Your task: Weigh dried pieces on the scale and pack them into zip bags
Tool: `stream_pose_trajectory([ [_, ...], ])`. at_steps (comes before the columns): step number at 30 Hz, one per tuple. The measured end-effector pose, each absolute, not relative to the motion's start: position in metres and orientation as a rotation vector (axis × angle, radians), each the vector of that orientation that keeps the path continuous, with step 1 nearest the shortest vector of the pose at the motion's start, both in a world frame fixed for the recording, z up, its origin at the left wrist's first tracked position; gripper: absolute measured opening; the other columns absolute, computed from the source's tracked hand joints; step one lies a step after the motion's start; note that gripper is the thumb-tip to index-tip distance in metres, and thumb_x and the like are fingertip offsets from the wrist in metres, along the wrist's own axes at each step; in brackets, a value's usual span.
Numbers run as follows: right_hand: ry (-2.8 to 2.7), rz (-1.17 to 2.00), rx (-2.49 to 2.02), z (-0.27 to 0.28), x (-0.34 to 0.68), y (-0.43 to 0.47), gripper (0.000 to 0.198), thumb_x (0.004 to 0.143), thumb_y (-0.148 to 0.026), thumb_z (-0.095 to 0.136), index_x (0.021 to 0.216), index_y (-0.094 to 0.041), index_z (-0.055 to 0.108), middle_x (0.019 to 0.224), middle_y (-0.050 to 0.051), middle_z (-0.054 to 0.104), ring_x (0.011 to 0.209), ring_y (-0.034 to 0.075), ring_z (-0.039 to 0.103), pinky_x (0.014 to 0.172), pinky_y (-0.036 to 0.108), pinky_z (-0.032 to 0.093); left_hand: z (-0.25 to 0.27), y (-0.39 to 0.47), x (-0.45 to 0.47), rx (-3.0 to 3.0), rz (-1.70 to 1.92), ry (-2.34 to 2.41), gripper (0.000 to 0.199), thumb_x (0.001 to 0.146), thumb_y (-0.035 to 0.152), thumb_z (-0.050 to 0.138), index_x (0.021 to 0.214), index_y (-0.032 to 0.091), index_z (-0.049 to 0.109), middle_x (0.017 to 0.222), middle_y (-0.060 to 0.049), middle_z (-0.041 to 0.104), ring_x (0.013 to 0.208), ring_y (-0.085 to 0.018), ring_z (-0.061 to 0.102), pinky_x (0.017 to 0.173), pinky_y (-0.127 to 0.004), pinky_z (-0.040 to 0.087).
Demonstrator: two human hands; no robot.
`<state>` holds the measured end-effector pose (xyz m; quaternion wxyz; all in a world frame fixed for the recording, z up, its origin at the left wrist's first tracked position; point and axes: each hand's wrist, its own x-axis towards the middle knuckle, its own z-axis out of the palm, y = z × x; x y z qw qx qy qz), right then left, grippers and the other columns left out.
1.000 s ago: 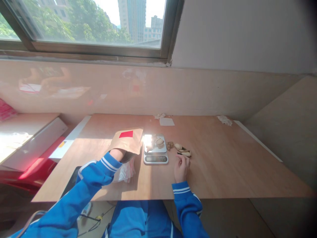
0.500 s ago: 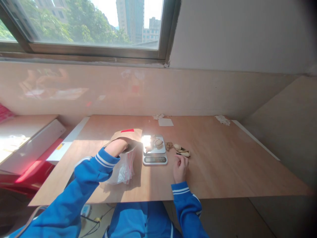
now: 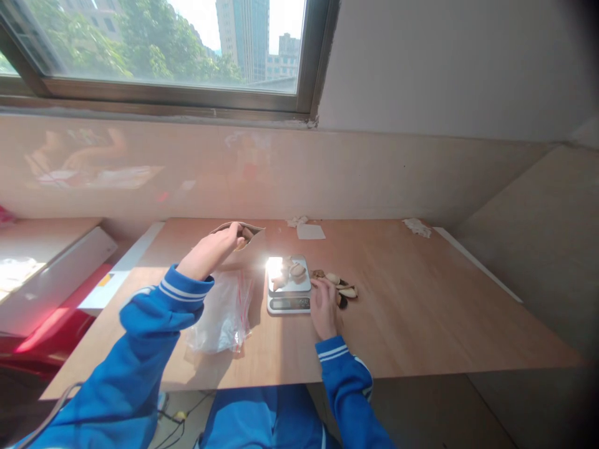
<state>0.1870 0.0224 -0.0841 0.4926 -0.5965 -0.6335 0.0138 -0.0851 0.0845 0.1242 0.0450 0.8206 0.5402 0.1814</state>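
Observation:
My left hand (image 3: 221, 246), fingers bent, grips the rim of an open brown paper bag (image 3: 255, 233) at its mouth; the fingertips are partly hidden. My right hand (image 3: 324, 305) rests by the right edge of a kitchen scale (image 3: 289, 304), its fingers extended and loosely apart with no object visible in them. Tan dried pieces (image 3: 296, 272) lie on the scale's plate, beside a patch of bright glare. More tan and dark pieces (image 3: 347, 290) lie on the table just right of my right hand, partly hidden by its fingers.
Clear plastic bags (image 3: 219, 318) lie below my left wrist on the wooden table (image 3: 421, 312). A white paper card (image 3: 311, 232) and crumpled tissue (image 3: 418, 227) are near the wall. Cables (image 3: 175, 424) run on the floor under the table's front edge.
My left hand has come up out of the paper bag to its mouth, and the bag sits farther back. My right hand has moved left to the scale's edge, leaving a dark piece on the table.

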Motion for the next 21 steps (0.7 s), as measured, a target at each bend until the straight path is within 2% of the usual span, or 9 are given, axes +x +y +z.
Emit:
stream_pose_trajectory([
  [3,-1.743,0.018,-1.454,-0.070,0.171,0.044,0.038,0.089,-0.022,0.045,0.126,-0.022,0.054,0.130,0.013,0.049,0.117,0.026,0.046,0.099,0.045,0.039,0.125,0.085,-0.084,2.459,0.601,1.728,0.025,0.094,0.037,0.039,0.106,0.020,0.053,0.097,-0.007,0.067,0.082,-0.019,0.064,0.070,-0.029,0.047],
  [5,-1.808,0.000,-1.477,-0.067,0.165,0.057,0.039,0.087,-0.022,0.050,0.126,-0.023,0.055,0.132,0.012,0.049,0.115,0.027,0.046,0.097,0.045,0.039,0.122,0.089,-0.086,2.398,0.742,1.772,0.028,0.095,0.040,0.037,0.108,0.021,0.053,0.095,-0.007,0.068,0.079,-0.019,0.064,0.069,-0.029,0.047],
  [10,-1.720,-0.031,-1.497,-0.073,0.172,0.067,0.028,0.085,-0.025,0.054,0.112,-0.021,0.062,0.102,0.009,0.063,0.097,0.024,0.052,0.089,0.039,0.042,0.119,0.106,-0.099,2.238,1.261,1.699,0.033,0.095,0.044,0.037,0.106,0.019,0.056,0.092,-0.005,0.068,0.077,-0.015,0.065,0.071,-0.027,0.048],
  [15,-1.594,-0.080,-1.490,-0.086,0.199,0.049,0.027,0.086,-0.033,0.056,0.108,-0.019,0.062,0.098,0.009,0.064,0.094,0.024,0.055,0.088,0.038,0.042,0.121,0.094,-0.084,2.182,1.752,1.628,0.032,0.095,0.043,0.042,0.107,0.017,0.057,0.095,-0.005,0.067,0.076,-0.012,0.063,0.073,-0.024,0.049],
  [18,-1.468,-0.212,-1.521,-0.097,0.212,0.033,0.026,0.086,-0.036,0.058,0.104,-0.018,0.065,0.095,0.010,0.064,0.091,0.023,0.056,0.087,0.039,0.042,0.097,0.074,-0.046,2.266,1.777,1.442,0.027,0.094,0.038,0.046,0.106,0.018,0.058,0.093,-0.005,0.067,0.081,-0.013,0.063,0.074,-0.026,0.051],
  [21,-1.400,-0.299,-1.574,-0.105,0.220,0.017,0.026,0.084,-0.037,0.062,0.102,-0.019,0.067,0.093,0.010,0.063,0.090,0.024,0.056,0.087,0.040,0.042,0.053,0.060,-0.003,2.468,1.450,1.302,0.024,0.095,0.034,0.043,0.104,0.018,0.058,0.092,-0.007,0.066,0.082,-0.015,0.062,0.076,-0.028,0.051],
])
